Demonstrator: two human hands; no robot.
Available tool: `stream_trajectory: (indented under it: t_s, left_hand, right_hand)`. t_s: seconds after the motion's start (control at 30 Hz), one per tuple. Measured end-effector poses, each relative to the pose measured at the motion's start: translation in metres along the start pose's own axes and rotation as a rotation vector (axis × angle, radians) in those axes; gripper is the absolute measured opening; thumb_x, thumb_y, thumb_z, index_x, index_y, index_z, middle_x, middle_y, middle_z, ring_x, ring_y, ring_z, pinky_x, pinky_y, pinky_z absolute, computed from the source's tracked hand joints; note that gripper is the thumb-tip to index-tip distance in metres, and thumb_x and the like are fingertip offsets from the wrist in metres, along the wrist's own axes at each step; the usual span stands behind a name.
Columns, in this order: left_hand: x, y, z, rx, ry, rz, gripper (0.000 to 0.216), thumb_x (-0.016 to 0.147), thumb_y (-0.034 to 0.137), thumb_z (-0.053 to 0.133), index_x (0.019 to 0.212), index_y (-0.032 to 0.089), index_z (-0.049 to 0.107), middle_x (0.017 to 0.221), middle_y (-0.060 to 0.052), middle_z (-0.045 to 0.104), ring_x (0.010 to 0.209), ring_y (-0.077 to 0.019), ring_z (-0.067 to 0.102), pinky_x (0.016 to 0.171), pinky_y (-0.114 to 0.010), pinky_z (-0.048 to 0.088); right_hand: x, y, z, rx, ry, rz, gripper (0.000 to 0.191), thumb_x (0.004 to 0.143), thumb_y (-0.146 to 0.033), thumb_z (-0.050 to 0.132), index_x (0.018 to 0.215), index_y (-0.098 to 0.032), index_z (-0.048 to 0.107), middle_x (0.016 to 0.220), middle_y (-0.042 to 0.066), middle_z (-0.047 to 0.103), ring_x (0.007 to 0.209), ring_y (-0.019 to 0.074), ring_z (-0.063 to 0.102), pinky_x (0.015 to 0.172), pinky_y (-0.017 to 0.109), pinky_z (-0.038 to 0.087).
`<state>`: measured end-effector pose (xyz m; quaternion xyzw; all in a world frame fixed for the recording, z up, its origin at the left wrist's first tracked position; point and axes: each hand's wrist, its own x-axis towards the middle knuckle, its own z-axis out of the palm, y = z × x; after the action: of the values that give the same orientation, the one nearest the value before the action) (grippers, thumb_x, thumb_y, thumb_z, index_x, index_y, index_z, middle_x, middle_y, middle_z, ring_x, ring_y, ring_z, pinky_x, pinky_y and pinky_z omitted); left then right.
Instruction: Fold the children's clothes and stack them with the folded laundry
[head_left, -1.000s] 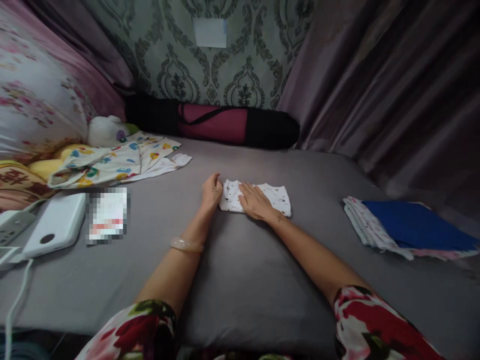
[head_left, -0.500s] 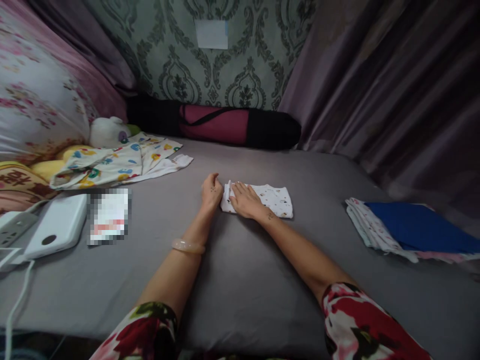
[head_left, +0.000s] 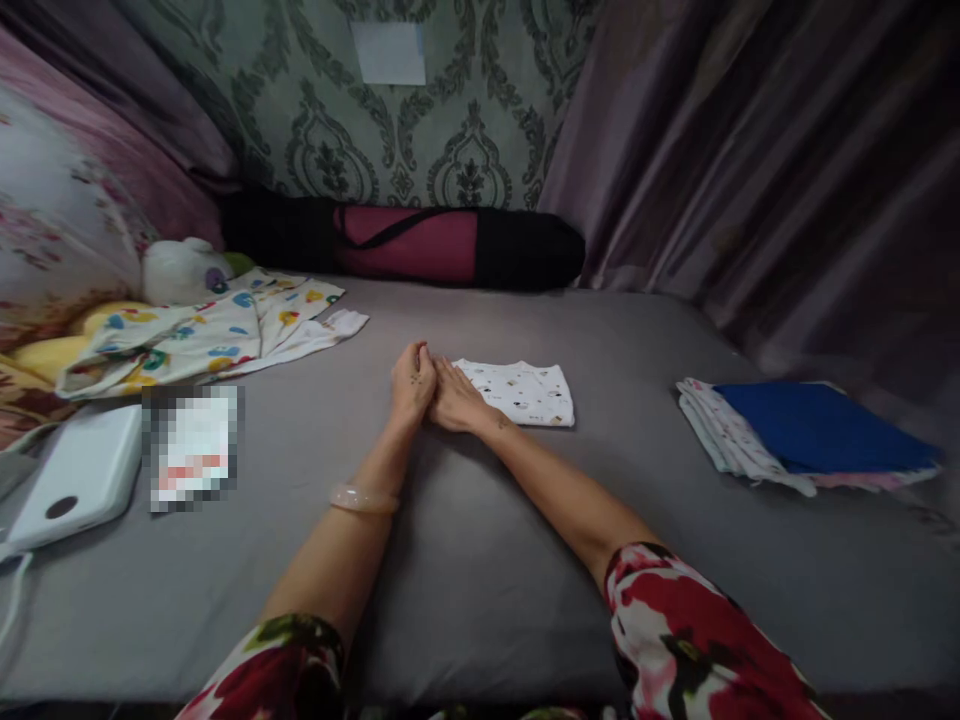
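Sheet of smooth grey fabric [head_left: 480, 590], bearing, left to right: left hand [head_left: 414, 382], fingers curled, thumb upward, whether it pinches anything hidden from view; right hand [head_left: 454, 397], palm down, fingers straight and close together, laid flat over the left end of a folded white cloth rectangle [head_left: 526, 393], thin fabric with small scattered print, long axis running left to right. Position relative to grip: most of the cloth extends rightward from both hands; right hand nearer; left hand just beyond it, leftward.
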<state>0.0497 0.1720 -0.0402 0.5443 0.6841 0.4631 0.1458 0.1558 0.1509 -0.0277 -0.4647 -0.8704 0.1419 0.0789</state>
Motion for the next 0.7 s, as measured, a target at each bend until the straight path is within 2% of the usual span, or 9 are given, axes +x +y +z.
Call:
stream_trajectory:
  t_s: [0.1, 0.17, 0.27, 0.33, 0.4, 0.5, 0.6, 0.7]
  left_hand:
    - [-0.004, 0.01, 0.0, 0.03, -0.014, 0.083, 0.036, 0.095, 0.027, 0.036, 0.112, 0.014, 0.064, 0.11, -0.013, 0.07, 0.104, -0.0222, 0.064, 0.093, -0.034, 0.047]
    - [-0.011, 0.019, 0.003, 0.065, -0.071, 0.181, 0.037, 0.098, 0.03, 0.033, 0.113, 0.014, 0.063, 0.109, -0.014, 0.07, 0.103, -0.0223, 0.065, 0.093, -0.035, 0.047]
    - [-0.028, 0.031, 0.013, 0.185, -0.235, 0.375, 0.038, 0.099, 0.029, 0.031, 0.117, 0.014, 0.061, 0.117, -0.014, 0.068, 0.114, -0.0234, 0.06, 0.103, -0.039, 0.041]
    - [-0.04, 0.034, 0.021, 0.323, -0.361, 0.475, 0.04, 0.099, 0.027, 0.031, 0.125, 0.012, 0.057, 0.129, -0.015, 0.062, 0.128, -0.0255, 0.05, 0.112, -0.045, 0.031]
    - [-0.048, 0.033, 0.028, 0.462, -0.475, 0.501, 0.044, 0.099, 0.027, 0.03, 0.134, 0.009, 0.05, 0.141, -0.016, 0.051, 0.138, -0.0274, 0.039, 0.115, -0.047, 0.025]
    - [-0.051, 0.03, 0.031, 0.586, -0.579, 0.486, 0.051, 0.099, 0.03, 0.027, 0.142, 0.007, 0.042, 0.15, -0.016, 0.04, 0.142, -0.0277, 0.031, 0.116, -0.046, 0.024]
    - [-0.051, 0.031, 0.027, 0.639, -0.582, 0.512, 0.053, 0.1, 0.031, 0.023, 0.143, 0.006, 0.041, 0.15, -0.016, 0.04, 0.142, -0.0278, 0.031, 0.116, -0.046, 0.024]
    - [-0.053, 0.035, 0.022, 0.67, -0.47, 0.564, 0.055, 0.1, 0.034, 0.02, 0.142, 0.006, 0.044, 0.149, -0.016, 0.041, 0.143, -0.0281, 0.03, 0.118, -0.048, 0.018]
  right_hand:
    - [-0.015, 0.012, -0.014, -0.013, 0.106, 0.01, 0.059, 0.097, -0.03, 0.027, 0.148, -0.001, 0.029, 0.157, 0.018, 0.025, 0.146, 0.0254, 0.019, 0.119, 0.04, 0.014]
    - [-0.031, 0.025, -0.021, -0.066, 0.161, 0.04, 0.056, 0.098, -0.029, 0.027, 0.147, -0.002, 0.033, 0.156, 0.017, 0.028, 0.146, 0.0255, 0.019, 0.12, 0.042, 0.011]
    - [-0.054, 0.048, -0.024, -0.135, 0.169, 0.059, 0.055, 0.098, -0.03, 0.027, 0.146, -0.005, 0.036, 0.155, 0.016, 0.03, 0.146, 0.026, 0.02, 0.119, 0.045, 0.01]
    - [-0.063, 0.062, -0.021, -0.157, 0.145, 0.065, 0.056, 0.098, -0.03, 0.026, 0.147, -0.005, 0.036, 0.155, 0.015, 0.031, 0.145, 0.0259, 0.021, 0.119, 0.046, 0.01]
    - [-0.067, 0.071, -0.016, -0.154, 0.124, 0.084, 0.056, 0.097, -0.029, 0.025, 0.147, -0.004, 0.034, 0.155, 0.014, 0.032, 0.145, 0.0246, 0.023, 0.119, 0.044, 0.012]
    - [-0.066, 0.076, -0.01, -0.128, 0.137, 0.109, 0.057, 0.097, -0.028, 0.024, 0.148, -0.005, 0.034, 0.155, 0.013, 0.033, 0.144, 0.0228, 0.025, 0.119, 0.041, 0.014]
    - [-0.066, 0.077, -0.012, -0.099, 0.127, 0.105, 0.057, 0.097, -0.029, 0.024, 0.148, -0.004, 0.033, 0.155, 0.013, 0.033, 0.144, 0.0224, 0.026, 0.119, 0.04, 0.014]
    - [-0.07, 0.08, -0.017, -0.09, 0.114, 0.105, 0.058, 0.096, -0.027, 0.027, 0.148, -0.002, 0.032, 0.155, 0.014, 0.031, 0.145, 0.023, 0.024, 0.119, 0.039, 0.013]
